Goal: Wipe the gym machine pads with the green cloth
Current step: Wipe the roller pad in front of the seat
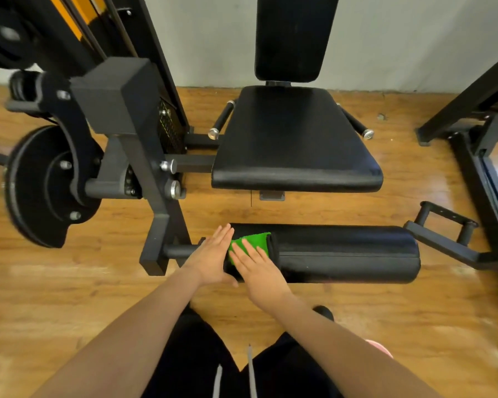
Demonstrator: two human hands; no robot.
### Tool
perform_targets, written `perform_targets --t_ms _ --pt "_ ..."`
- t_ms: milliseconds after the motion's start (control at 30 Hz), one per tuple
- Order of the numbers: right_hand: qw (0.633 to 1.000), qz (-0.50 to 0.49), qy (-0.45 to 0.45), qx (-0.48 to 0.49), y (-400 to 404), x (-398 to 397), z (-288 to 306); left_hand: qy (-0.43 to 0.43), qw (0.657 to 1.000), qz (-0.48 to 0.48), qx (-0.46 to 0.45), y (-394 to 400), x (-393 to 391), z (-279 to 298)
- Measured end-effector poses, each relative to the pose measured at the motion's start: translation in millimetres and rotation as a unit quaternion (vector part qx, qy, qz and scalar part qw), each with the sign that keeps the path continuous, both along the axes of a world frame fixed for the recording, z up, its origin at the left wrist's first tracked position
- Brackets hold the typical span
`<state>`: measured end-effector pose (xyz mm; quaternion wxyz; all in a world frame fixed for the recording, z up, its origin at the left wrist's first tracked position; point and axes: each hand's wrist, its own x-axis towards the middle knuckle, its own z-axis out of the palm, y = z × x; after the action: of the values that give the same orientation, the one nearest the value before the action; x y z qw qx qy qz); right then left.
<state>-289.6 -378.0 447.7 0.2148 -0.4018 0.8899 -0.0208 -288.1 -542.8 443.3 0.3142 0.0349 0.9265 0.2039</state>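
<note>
A black roller pad (342,254) lies across the lower middle of the view, in front of the black seat pad (293,142) and the upright back pad (293,35). The green cloth (255,241) lies on the roller's left end. My right hand (256,268) presses flat on the cloth with straight fingers. My left hand (213,255) rests flat against the roller's left end face, fingers straight, touching the cloth's edge.
The machine's black frame and weight plate (41,185) stand to the left. A foot bar (443,222) juts out at the roller's right end. Another machine's frame (477,133) stands at the right. Wooden floor (69,297) surrounds everything; my knees are at the bottom.
</note>
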Motion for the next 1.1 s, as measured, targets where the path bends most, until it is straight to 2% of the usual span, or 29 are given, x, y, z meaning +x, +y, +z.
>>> perform_targets --t_ms 100,267,467,633,767,867,1000,1100 --pt "0.999 0.037 0.005 -0.005 10 2 -7 0.000 1.000 0.009 -0.016 3 1 1" --pt "0.999 0.008 -0.003 -0.033 41 1 -16 0.008 0.998 -0.004 -0.069 10 3 3" --pt "0.996 -0.075 0.039 0.027 103 -2 -23 0.044 0.988 -0.016 -0.147 37 12 0" --pt "0.984 -0.170 0.055 -0.001 150 -6 -21 0.054 0.984 -0.053 -0.164 55 12 -2" --pt "0.961 -0.270 0.026 -0.047 181 -15 -20 0.042 0.983 -0.058 -0.171 58 8 -2" --pt "0.933 -0.344 0.046 -0.096 208 -30 -20 0.024 0.985 -0.052 -0.161 58 -2 0" --pt "0.904 -0.418 0.019 -0.085 232 -68 -12 -0.012 0.987 -0.075 -0.139 50 -23 3" --pt "0.867 -0.492 -0.023 -0.075 244 -93 -5 -0.043 0.987 -0.096 -0.121 42 -40 6"
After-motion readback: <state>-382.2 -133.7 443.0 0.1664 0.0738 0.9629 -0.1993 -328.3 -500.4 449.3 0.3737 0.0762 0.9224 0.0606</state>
